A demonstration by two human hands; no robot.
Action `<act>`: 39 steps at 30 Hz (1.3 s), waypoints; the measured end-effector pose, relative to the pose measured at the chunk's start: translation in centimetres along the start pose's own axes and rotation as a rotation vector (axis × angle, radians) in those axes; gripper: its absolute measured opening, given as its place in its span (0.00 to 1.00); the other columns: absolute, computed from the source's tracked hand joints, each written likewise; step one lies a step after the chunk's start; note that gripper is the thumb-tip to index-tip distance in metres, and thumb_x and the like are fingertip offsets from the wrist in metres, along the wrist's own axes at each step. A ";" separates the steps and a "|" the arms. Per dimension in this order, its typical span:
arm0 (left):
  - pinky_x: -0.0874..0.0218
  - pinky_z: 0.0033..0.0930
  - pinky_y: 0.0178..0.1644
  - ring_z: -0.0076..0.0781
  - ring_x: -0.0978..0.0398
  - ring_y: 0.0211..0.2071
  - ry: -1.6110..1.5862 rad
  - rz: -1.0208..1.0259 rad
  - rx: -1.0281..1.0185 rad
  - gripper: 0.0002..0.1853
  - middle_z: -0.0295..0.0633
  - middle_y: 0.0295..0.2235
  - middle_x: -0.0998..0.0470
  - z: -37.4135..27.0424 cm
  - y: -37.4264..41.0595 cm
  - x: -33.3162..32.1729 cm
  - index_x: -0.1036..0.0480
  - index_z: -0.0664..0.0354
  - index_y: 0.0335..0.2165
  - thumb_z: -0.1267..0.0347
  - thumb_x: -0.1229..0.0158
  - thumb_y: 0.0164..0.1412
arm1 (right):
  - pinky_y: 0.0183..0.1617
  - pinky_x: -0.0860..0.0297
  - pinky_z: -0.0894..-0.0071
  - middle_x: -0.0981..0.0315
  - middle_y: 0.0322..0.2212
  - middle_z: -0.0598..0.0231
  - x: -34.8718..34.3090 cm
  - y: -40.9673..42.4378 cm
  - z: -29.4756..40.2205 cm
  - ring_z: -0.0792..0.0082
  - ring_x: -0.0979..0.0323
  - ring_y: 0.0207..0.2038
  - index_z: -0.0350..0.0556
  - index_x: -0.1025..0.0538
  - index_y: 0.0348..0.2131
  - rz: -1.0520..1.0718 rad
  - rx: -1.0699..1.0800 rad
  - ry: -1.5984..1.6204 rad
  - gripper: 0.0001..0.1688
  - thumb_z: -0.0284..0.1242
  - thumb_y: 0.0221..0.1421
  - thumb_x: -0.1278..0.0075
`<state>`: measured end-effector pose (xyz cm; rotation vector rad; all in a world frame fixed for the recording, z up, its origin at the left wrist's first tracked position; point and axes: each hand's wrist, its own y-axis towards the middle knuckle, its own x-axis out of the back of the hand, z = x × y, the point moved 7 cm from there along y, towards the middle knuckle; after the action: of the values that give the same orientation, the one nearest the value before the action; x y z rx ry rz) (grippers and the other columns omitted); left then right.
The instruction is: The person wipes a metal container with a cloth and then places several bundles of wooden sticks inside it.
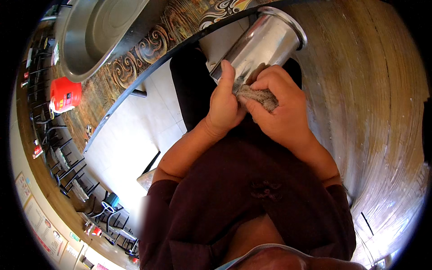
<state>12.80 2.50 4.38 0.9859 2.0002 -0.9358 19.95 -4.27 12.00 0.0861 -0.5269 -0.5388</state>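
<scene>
A shiny stainless-steel cylindrical container [261, 42] lies tilted over my lap, its rolled rim toward the upper right. My left hand [224, 98] grips its near end, with the thumb up along the metal side. Pinched in my right hand [281, 98] is a wadded grey-brown scrubbing pad or cloth [258, 96]; its exact material is unclear. The pad is close against the near end of the container, between both hands. My right fingers mirror darkly in the polished wall. The inside of the container is hidden.
A large grey metal basin [98, 37] sits on the patterned wooden table [148, 47] at upper left. Near it stands a red plastic container [66, 94] bearing writing. Another wood-grain tabletop [364, 84] spans the right. Black-legged chairs [72, 168] line the far left over pale floor tiles [162, 91].
</scene>
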 end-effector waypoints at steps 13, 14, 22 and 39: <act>0.44 0.45 0.68 0.44 0.35 0.63 -0.030 -0.020 0.009 0.37 0.50 0.62 0.34 -0.3 -0.1 0.1 0.44 0.64 0.66 0.46 0.73 0.76 | 0.41 0.31 0.71 0.28 0.32 0.61 0.3 -0.4 -0.9 0.65 0.27 0.36 0.39 0.26 0.32 0.004 -0.031 0.049 0.15 0.17 0.43 0.36; 0.44 0.45 0.68 0.44 0.35 0.64 0.018 -0.036 0.011 0.37 0.50 0.62 0.34 -0.1 -0.2 0.1 0.44 0.64 0.66 0.46 0.73 0.76 | 0.41 0.31 0.71 0.28 0.32 0.61 0.1 -0.4 -0.7 0.65 0.27 0.36 0.39 0.26 0.32 0.002 -0.028 0.037 0.14 0.17 0.43 0.36; 0.44 0.45 0.68 0.45 0.35 0.64 -0.133 0.022 0.009 0.37 0.51 0.62 0.34 -0.7 0.0 0.6 0.44 0.64 0.66 0.45 0.71 0.76 | 0.38 0.30 0.66 0.28 0.30 0.58 0.9 -0.3 -2.1 0.58 0.25 0.33 0.41 0.27 0.30 -0.022 -0.051 0.011 0.15 0.21 0.43 0.35; 0.44 0.45 0.68 0.44 0.34 0.63 -0.139 0.037 0.027 0.37 0.50 0.61 0.33 -0.4 0.1 0.4 0.44 0.64 0.66 0.46 0.73 0.76 | 0.38 0.30 0.67 0.28 0.31 0.57 0.8 -0.3 -2.2 0.57 0.26 0.34 0.42 0.26 0.32 -0.007 -0.040 0.004 0.16 0.22 0.43 0.34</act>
<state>12.61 3.03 4.20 0.9433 1.8520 -0.9864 21.46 -5.07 10.39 0.0509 -0.5116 -0.5561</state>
